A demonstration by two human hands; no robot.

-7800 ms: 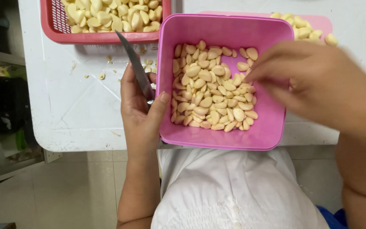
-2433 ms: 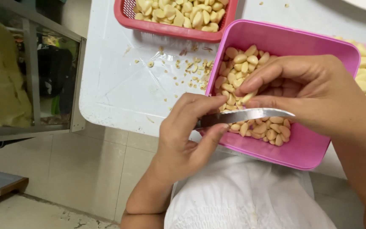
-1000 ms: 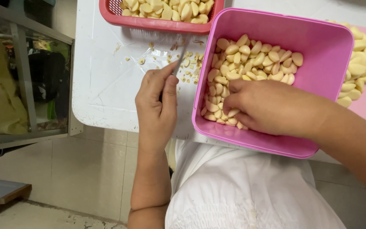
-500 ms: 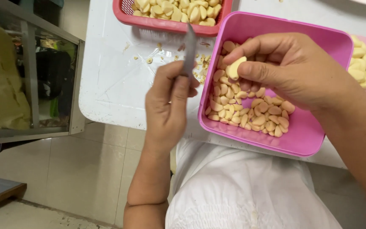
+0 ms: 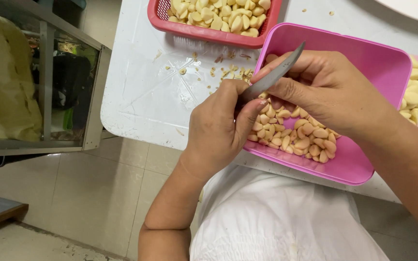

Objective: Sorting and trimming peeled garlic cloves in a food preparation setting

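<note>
Over a glossy pink plastic tub [image 5: 383, 67] of smooth, pale peeled garlic cloves [image 5: 296, 137], the left hand [image 5: 218, 128] clamps a slim, curved steel knife [image 5: 273, 73]; the right hand [image 5: 327, 89] curls closed beside the blade, its contents hidden, near a red mesh basket [image 5: 194, 30] on the white table [image 5: 141, 87]

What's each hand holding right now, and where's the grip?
Left hand holds the knife by its handle end, blade free. Right hand is curled beside the blade; its contents cannot be told.
</note>
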